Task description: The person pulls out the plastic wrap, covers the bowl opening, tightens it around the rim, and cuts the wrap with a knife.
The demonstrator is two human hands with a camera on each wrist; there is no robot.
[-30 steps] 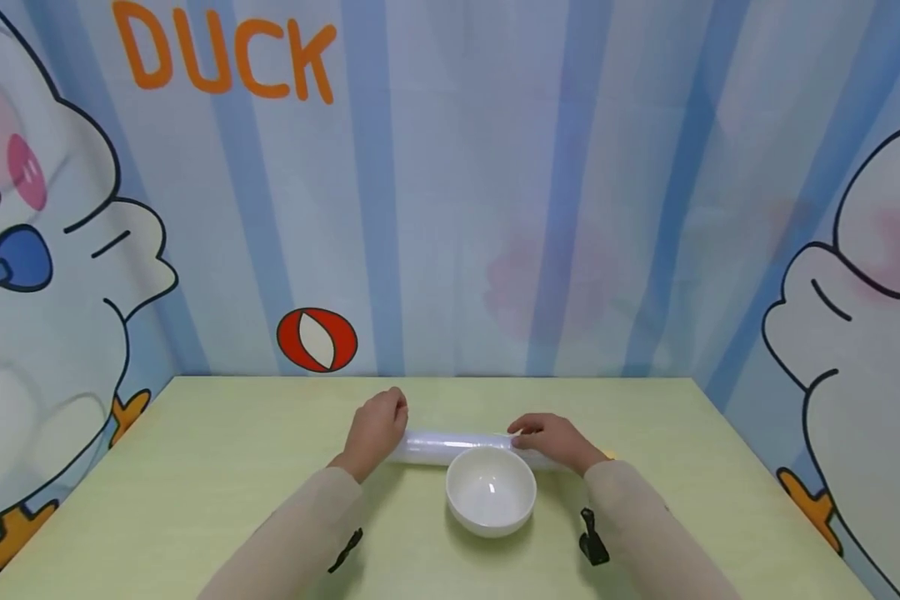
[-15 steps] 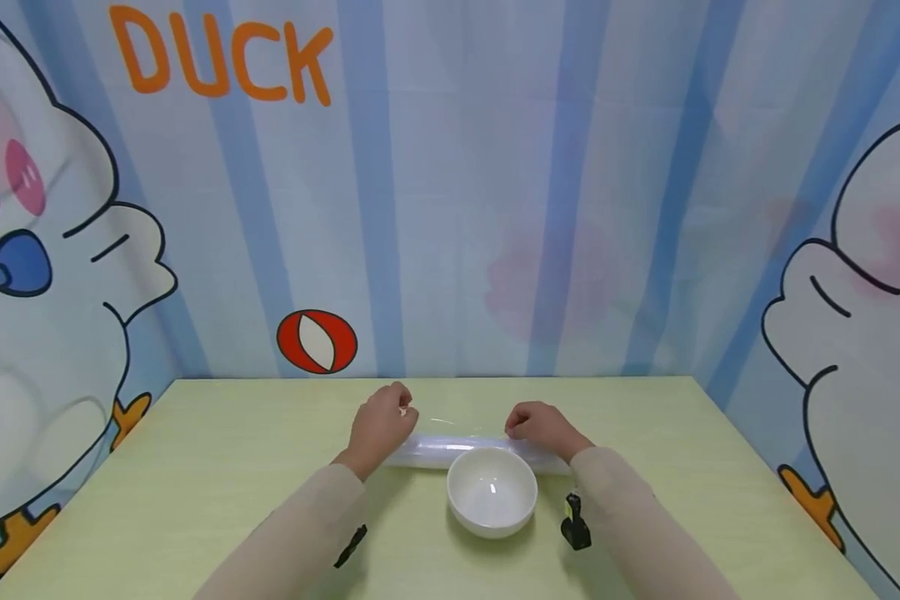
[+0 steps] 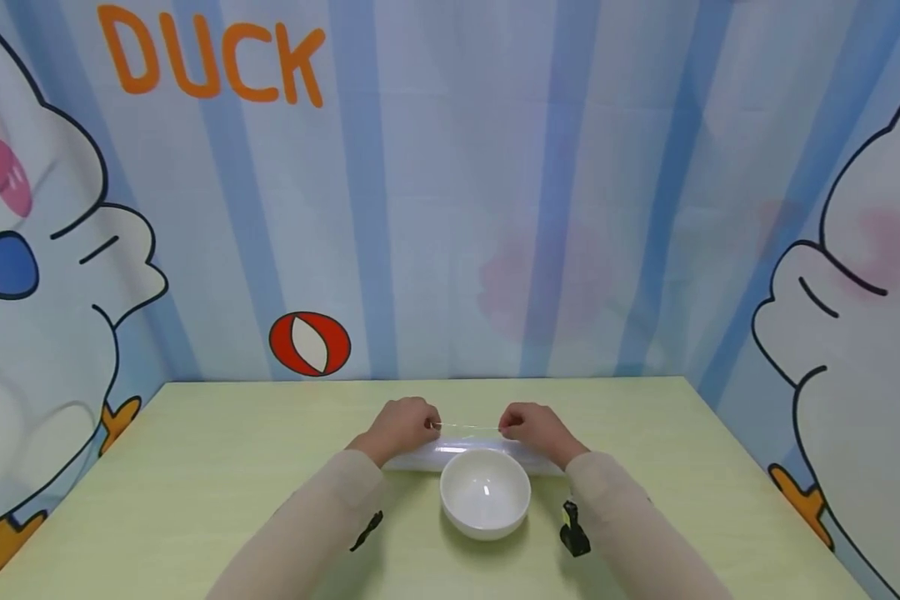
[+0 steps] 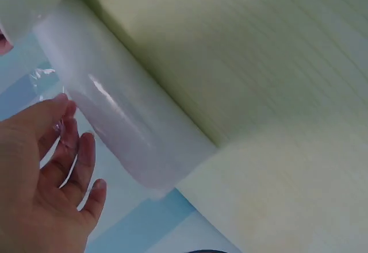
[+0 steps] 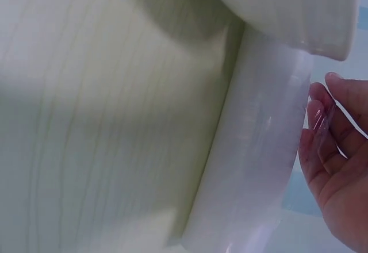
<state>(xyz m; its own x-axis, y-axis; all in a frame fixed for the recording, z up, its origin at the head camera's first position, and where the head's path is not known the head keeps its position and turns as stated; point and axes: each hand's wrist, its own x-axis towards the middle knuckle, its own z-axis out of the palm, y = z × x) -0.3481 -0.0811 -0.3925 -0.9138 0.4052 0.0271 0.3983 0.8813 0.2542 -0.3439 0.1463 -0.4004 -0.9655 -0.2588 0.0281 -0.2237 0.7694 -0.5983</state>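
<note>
A roll of cling film (image 3: 435, 452) lies crosswise on the table, just behind a white bowl (image 3: 485, 500). My left hand (image 3: 401, 425) pinches the loose edge of the clear film between thumb and fingertips, its other fingers half bent in the left wrist view. On the far side of the roll, my right hand (image 5: 345, 167) pinches another spot of that edge, with film over its fingers. Between both hands a thin strip of film (image 3: 468, 427) stretches taut. In the right wrist view the bowl (image 5: 293, 11) hides one part of the roll (image 5: 253, 144).
The pale yellow table (image 3: 255, 492) ends at a striped blue backdrop (image 3: 450, 208) with printed ducks and a red ball. Black straps (image 3: 574, 530) hang under the sleeves.
The right hand has left the roll's top and now pinches the film edge. My left hand has moved right and nearer, so the hands are closer together. The bowl stays put.
</note>
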